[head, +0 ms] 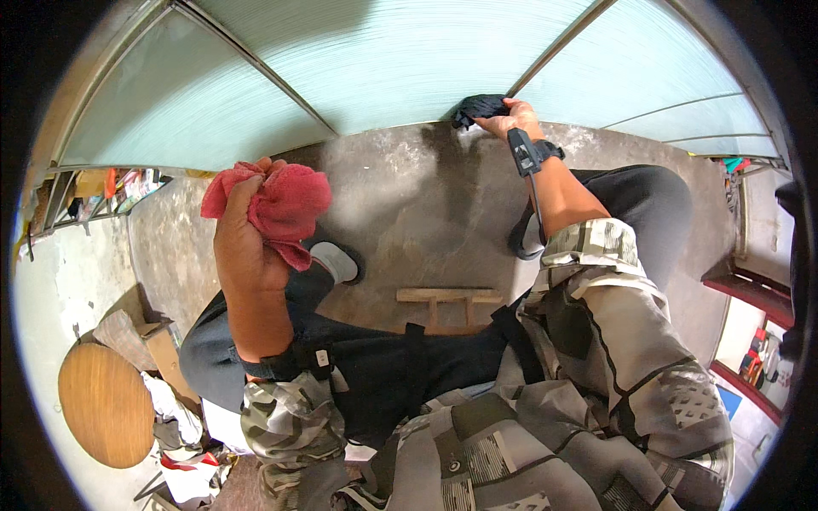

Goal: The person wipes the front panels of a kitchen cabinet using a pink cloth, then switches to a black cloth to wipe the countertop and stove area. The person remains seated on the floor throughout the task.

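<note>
A crumpled red cloth [291, 201] is gripped in my left hand [246, 255], raised over my left knee. My right hand [517, 118] reaches forward and presses a bunched dark cloth [479, 110] against the lower edge of a pale green ribbed panel [434, 64], beside a narrow metal strip [556, 48]. The panel spans the whole top of the view. A small black device is strapped to my right wrist.
A small wooden stool [447, 295] stands on the stained concrete floor [409, 223] between my legs. At the left are a round wooden top [105, 405], a cardboard box [171, 361] and piled cloths. Dark red shelving [754, 303] stands at the right.
</note>
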